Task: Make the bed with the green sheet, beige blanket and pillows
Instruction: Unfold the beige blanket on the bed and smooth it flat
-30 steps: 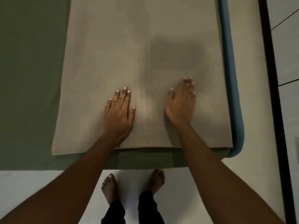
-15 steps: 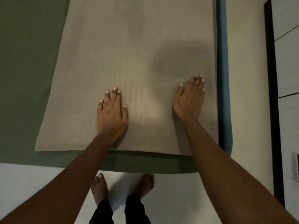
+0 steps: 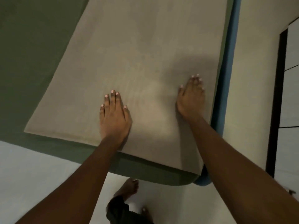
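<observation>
Head view: we're seeing the beige blanket (image 3: 137, 54) lying flat on the green sheet (image 3: 32, 46), covering the right part of the bed and stopping just short of the bed's near edge. The left hand (image 3: 114, 113) is resting palm-down on the blanket close to that edge, fingers straight and together, gripping nothing. The right hand (image 3: 191, 97) is also lying flat with straight fingers, near the blanket's right edge, beside the bed's blue side trim (image 3: 229, 70). The hands are sitting well apart. The sheet is showing bare along the left side and the near edge. We're also catching a bare foot (image 3: 130, 186) on the pale floor (image 3: 32, 172) by the near edge.
</observation>
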